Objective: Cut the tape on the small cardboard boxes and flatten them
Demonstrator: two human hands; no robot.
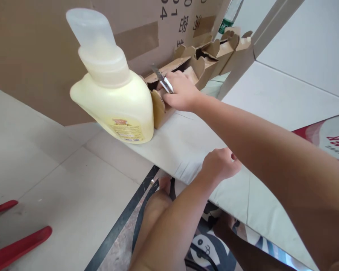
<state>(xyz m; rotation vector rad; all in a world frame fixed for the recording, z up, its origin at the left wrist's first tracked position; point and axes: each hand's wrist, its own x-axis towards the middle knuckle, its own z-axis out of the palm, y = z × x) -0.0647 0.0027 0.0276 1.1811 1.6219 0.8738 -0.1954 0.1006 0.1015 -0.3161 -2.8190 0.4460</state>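
My right hand (180, 90) reaches forward and grips a small metal blade tool (163, 79), its tip over a row of small open brown cardboard boxes (199, 60). The nearest small box (158, 108) sits just left of that hand. My left hand (219, 165) is closed in a loose fist at the near edge of the white tabletop (186, 143); what it holds, if anything, is hidden. A pale yellow pump bottle (113, 94) with a clear cap stands at the table's left corner, touching the nearest box.
A large brown carton (39, 52) with printed characters stands behind the bottle. A grey post (254, 41) slants up at the right. A red-and-white printed pack (333, 137) lies at the right edge. Red bars (17, 248) lie on the tiled floor at lower left.
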